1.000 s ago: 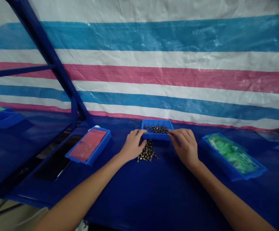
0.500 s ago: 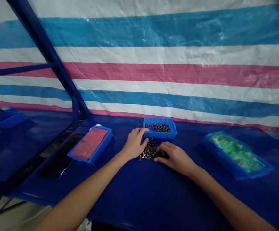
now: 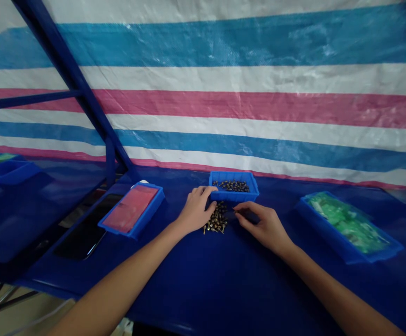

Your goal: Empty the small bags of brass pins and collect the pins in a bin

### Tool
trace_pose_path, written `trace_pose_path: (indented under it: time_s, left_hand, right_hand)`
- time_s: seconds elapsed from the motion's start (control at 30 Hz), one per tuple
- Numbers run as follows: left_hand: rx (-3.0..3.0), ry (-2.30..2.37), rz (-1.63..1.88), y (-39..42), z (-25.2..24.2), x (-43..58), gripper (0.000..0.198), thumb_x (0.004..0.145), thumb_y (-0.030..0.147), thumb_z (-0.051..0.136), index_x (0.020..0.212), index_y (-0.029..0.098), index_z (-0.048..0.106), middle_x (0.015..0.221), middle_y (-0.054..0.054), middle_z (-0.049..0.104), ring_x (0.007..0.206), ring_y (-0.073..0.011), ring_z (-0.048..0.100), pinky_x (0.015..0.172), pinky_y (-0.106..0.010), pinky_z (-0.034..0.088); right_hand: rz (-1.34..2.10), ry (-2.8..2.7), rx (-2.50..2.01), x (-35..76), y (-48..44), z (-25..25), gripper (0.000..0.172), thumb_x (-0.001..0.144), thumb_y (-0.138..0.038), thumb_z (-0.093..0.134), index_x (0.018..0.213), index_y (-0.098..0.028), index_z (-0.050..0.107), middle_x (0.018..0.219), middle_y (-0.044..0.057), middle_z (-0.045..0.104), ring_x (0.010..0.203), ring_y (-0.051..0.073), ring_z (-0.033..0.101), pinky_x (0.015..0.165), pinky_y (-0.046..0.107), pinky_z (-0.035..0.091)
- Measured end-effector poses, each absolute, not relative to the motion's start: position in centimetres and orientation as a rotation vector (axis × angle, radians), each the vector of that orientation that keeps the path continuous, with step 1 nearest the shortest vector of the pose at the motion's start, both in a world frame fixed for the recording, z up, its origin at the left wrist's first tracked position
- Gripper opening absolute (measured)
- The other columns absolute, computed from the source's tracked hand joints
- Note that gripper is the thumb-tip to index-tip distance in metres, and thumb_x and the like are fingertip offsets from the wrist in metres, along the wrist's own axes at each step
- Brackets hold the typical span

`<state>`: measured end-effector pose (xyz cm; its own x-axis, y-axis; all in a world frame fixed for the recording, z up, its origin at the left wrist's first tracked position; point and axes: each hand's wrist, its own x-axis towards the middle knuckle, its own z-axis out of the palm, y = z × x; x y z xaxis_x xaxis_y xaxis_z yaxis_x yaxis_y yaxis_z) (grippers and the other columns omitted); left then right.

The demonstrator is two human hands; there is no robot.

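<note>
Small dark and brassy screws (image 3: 217, 219) lie in a loose pile on the blue table. Behind them stands a blue bin (image 3: 233, 197) with more of these pieces inside. My left hand (image 3: 196, 209) rests at the pile's left side, thumb apart from the fingers, its fingertips at the bin's near left corner. Just right of the pile is my right hand (image 3: 263, 225), thumb and forefinger brought together in a pinch. Whatever may be between those fingertips is too small to make out.
To the left, a blue bin (image 3: 161, 198) holds flat pink pieces, beside a black phone (image 3: 79, 238). A blue bin (image 3: 351, 256) with green plastic bags stands at the right. Striped sheeting (image 3: 244, 102) hangs behind the table. Another blue bin (image 3: 12, 172) sits at far left.
My right hand has drawn back to the right from the pile, its fingers now in a pinch. My left hand stays in place. A hand at the far left edge is gone from view.
</note>
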<state>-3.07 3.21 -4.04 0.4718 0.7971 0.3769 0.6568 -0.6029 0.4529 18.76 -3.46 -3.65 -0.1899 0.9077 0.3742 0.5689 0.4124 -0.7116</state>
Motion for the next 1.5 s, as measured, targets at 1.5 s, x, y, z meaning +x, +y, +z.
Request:
trace_pose_path:
  time_s: [1.5]
  left_hand:
    - [2.468,1.243,0.836,3.2,-3.9,-3.0,0.033,0.090,0.019,0.051,0.122,0.028,0.048,0.120,-0.005,0.057,0.112,-0.0255,0.050,0.096,-0.044,0.040]
  right_hand:
    - [0.143,-2.250,-1.137,17.8,-3.1,-3.8,0.013,0.095,-0.023,0.051,0.103,-0.019,0.060,0.100,0.007,0.062,0.093,0.019,0.059,0.083,0.037,0.052]
